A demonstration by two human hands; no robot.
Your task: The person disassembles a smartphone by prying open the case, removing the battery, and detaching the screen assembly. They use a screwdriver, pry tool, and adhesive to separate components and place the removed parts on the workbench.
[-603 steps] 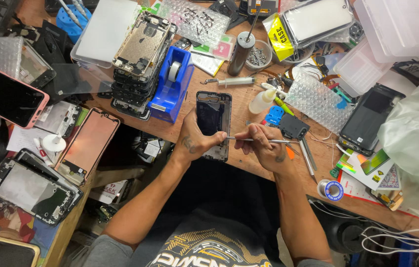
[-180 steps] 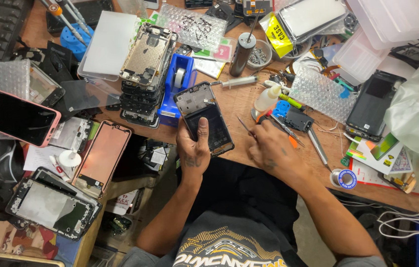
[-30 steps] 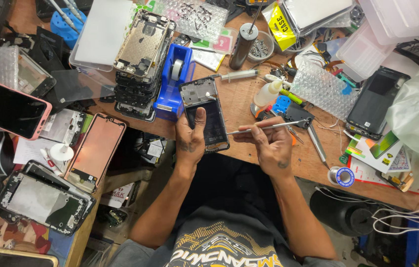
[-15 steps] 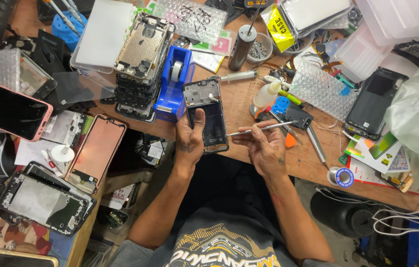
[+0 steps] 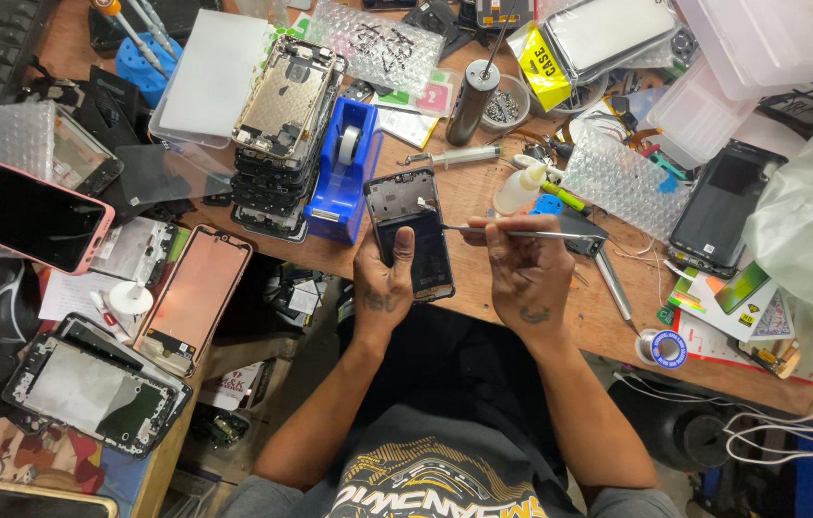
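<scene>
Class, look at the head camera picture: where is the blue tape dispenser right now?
The blue tape dispenser stands on the wooden bench left of centre, between the stack of phone frames and the opened phone under the left hand.

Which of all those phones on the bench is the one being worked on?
The opened dark phone at the desk's front edge, beside the blue tape dispenser. Only it is held: the left hand steadies it while the right hand points thin tweezers into it.

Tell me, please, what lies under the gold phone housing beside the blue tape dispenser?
Under the gold phone housing sits a stack of dark phone frames, only their edges showing. Their count and insides are covered. The blue tape dispenser stands beside it.
</scene>
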